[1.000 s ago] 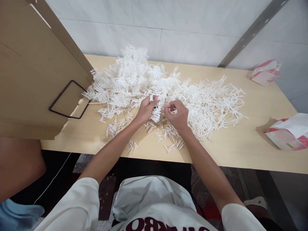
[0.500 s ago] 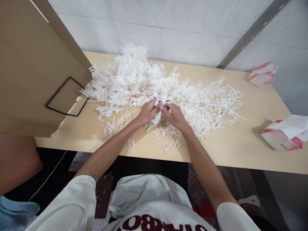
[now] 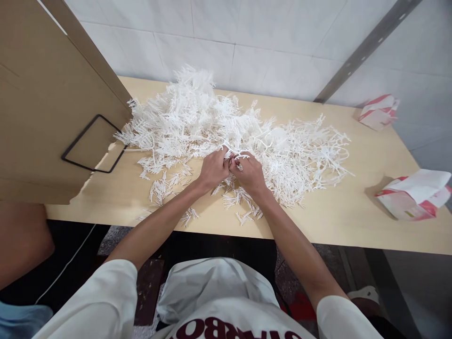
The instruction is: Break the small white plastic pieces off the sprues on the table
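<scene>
L hand [image 3: 215, 166], R hand [image 3: 250, 173]: grips closed on white branched plastic strand [image 3: 231, 150], prob. steadying it; spiky white plastic heap [image 3: 192, 110], 12 o'clock.

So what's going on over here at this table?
A person is working with both hands close together, the left hand and right hand pinching a branched white piece between them. They are at the front of a big tangled pile of similar white pieces spread over the table. Small loose clusters lie nearer the table's front edge, and a large cardboard panel stands to the left.
</scene>
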The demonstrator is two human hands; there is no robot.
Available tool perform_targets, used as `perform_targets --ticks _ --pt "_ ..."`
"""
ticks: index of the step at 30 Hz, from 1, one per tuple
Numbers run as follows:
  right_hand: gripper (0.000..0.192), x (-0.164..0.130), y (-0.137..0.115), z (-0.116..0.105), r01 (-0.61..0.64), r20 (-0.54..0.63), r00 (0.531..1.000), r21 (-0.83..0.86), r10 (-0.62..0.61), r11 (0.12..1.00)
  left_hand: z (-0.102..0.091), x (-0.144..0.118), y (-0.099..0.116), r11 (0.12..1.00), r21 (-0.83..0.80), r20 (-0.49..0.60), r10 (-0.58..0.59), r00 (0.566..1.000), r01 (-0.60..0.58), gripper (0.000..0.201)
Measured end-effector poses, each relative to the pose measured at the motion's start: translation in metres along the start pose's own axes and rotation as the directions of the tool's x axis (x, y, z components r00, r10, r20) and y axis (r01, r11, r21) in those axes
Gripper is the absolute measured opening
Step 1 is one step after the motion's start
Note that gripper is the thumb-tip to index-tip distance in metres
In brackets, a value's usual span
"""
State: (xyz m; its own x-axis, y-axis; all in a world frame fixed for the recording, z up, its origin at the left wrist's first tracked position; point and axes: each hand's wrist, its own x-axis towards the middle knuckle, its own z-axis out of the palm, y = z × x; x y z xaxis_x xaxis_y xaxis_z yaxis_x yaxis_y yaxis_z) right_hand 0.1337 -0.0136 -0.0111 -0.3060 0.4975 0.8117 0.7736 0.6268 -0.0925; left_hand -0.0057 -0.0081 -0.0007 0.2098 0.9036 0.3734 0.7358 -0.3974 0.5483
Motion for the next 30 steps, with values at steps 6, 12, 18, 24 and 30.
perform_targets --ticks 6,12,18,24,30 --pt "0.025 -0.001 -0.006 -0.004 -0.001 -0.098 0.995 -0.062 -0.005 0.998 0.001 -0.003 0.005 1.0 0.002 -0.029 -0.027 0.999 0.028 0.004" --pt "0.026 0.0 -0.01 -0.007 0.007 -0.105 0.994 -0.118 -0.02 0.993 0.005 -0.005 0.006 1.0 0.019 -0.093 -0.002 0.996 0.004 0.01" --pt "0.026 0.0 -0.007 -0.009 -0.125 -0.183 0.974 0.041 0.131 0.991 0.002 -0.001 -0.001 0.985 -0.153 -0.16 -0.102 0.982 0.078 0.009" --pt "0.006 0.003 0.005 -0.02 -0.488 -0.028 0.847 0.359 0.531 0.796 -0.01 0.015 -0.017 0.777 -0.621 -0.122 -0.219 0.968 0.097 0.022" --pt "0.019 0.009 0.005 -0.021 -0.432 0.27 0.899 0.421 0.345 0.798 -0.008 0.009 -0.009 0.797 -0.601 -0.004 -0.088 0.996 0.068 0.024"
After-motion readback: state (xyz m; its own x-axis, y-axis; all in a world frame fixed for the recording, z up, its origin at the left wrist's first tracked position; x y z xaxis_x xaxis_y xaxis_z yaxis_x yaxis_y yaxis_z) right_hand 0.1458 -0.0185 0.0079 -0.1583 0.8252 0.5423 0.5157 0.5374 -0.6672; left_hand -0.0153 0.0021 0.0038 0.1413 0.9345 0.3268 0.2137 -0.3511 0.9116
